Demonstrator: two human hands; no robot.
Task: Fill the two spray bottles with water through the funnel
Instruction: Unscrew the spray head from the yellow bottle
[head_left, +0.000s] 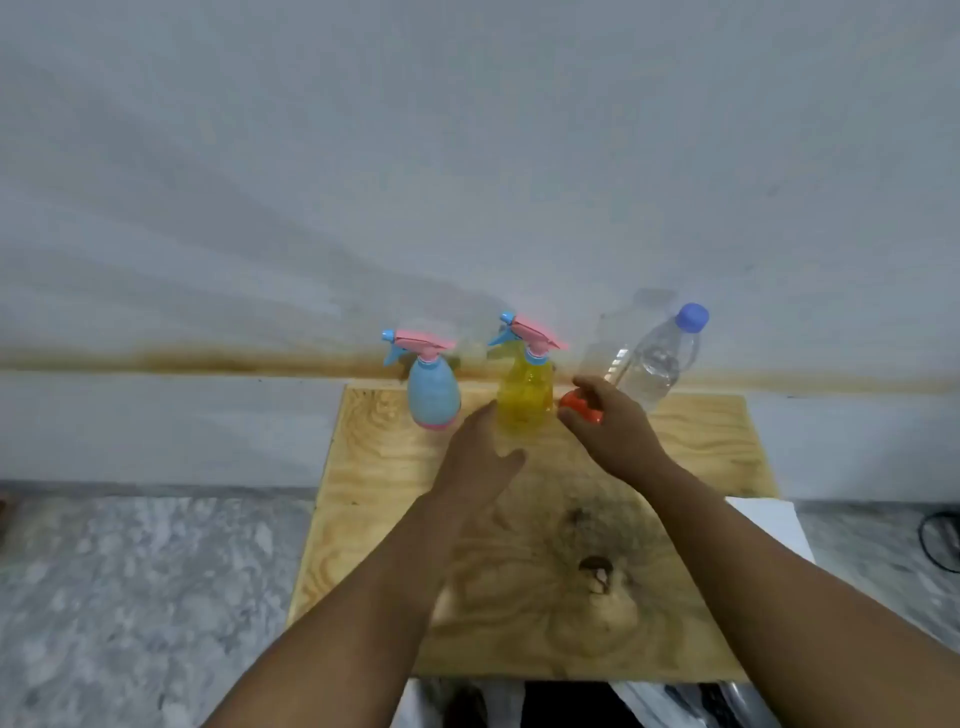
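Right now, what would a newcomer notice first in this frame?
Two spray bottles at the board's far edge: a blue bottle on the left and a yellow bottle beside it. The right hand holds an orange funnel next to a water bottle; the left hand reaches toward the yellow one.

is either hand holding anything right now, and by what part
The right hand grips the orange funnel; which part it grips cannot be told. The left hand is open, holding nothing, beside the yellow spray bottle.

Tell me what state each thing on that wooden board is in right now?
blue spray bottle: upright, trigger head on.
yellow spray bottle: upright, trigger head on.
water bottle: leaning, capped, holds water.
orange funnel: gripped by right hand.
left hand: open, beside the yellow bottle.
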